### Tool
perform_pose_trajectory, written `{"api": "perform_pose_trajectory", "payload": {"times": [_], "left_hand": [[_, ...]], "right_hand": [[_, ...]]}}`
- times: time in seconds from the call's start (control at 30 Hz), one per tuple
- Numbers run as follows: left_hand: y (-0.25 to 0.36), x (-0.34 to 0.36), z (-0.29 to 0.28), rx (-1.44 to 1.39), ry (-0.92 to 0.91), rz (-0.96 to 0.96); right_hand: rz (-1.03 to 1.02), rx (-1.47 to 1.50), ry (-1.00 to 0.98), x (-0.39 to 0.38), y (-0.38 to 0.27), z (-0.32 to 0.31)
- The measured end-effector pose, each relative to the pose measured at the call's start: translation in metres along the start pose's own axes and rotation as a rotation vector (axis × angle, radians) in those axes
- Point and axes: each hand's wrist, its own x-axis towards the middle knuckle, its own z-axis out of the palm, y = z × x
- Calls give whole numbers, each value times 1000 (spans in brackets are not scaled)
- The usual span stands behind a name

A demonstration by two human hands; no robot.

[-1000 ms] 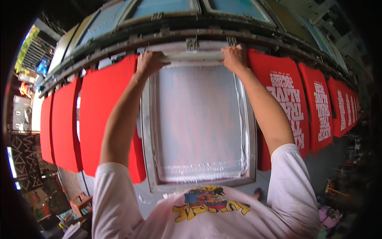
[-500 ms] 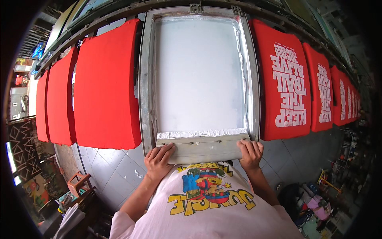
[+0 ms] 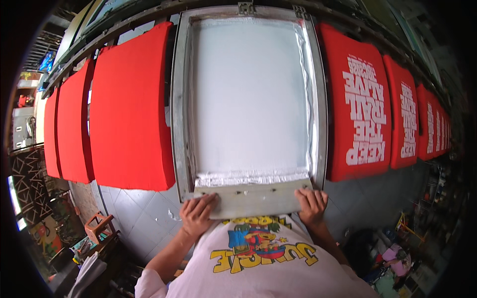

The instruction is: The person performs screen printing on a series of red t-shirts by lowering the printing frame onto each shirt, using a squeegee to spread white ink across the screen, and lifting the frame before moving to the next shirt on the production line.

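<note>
A wide, pale grey squeegee (image 3: 254, 202) lies across the near end of a metal-framed printing screen (image 3: 182, 114), close to my shirt front. My left hand (image 3: 198, 214) grips its left end with the fingers curled over the top. At the other end my right hand (image 3: 312, 204) holds it the same way, near the frame's right corner. A ridge of thick white ink (image 3: 253, 179) runs along the squeegee's far side. Beyond it, the screen's mesh (image 3: 248, 94) is coated white, with wrinkled tape along its right side. What lies under the screen is hidden.
Plain red fabric panels (image 3: 129, 109) are lined up to the left. On the right, several red panels (image 3: 362, 114) bear white lettering. Metal clamps (image 3: 246, 8) sit at the screen's far edge. An orange-brown stool (image 3: 98, 227) stands on the floor at lower left.
Both hands and the squeegee have come nearer to me, down to the near end of the screen. The visible band of white ink there looks wider.
</note>
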Motion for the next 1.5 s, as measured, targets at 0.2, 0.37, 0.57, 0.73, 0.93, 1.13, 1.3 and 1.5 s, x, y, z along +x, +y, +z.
{"api": "perform_pose_trajectory", "payload": {"times": [0.2,0.37,0.57,0.73,0.93,1.13,1.3,1.5], "left_hand": [[-37,50,27,59,69,20],[-101,164,45,96,155,90],[-187,341,64,102,320,165],[-262,474,12,321,-318,45],[-205,413,-37,180,-129,-10],[-77,146,-36,-2,4,108],[-8,14,-21,-82,-49,-5],[-5,-1,-12,-48,-72,-28]], "right_hand": [[-21,-57,96,53,29,31],[-84,-108,103,164,81,57],[-146,-74,280,342,153,94],[35,-50,-459,506,174,43],[-97,-11,-288,430,133,-32],[-179,-55,-115,153,59,-28],[-70,5,-38,26,-1,-29],[-21,-13,-73,7,-6,-17]]}}
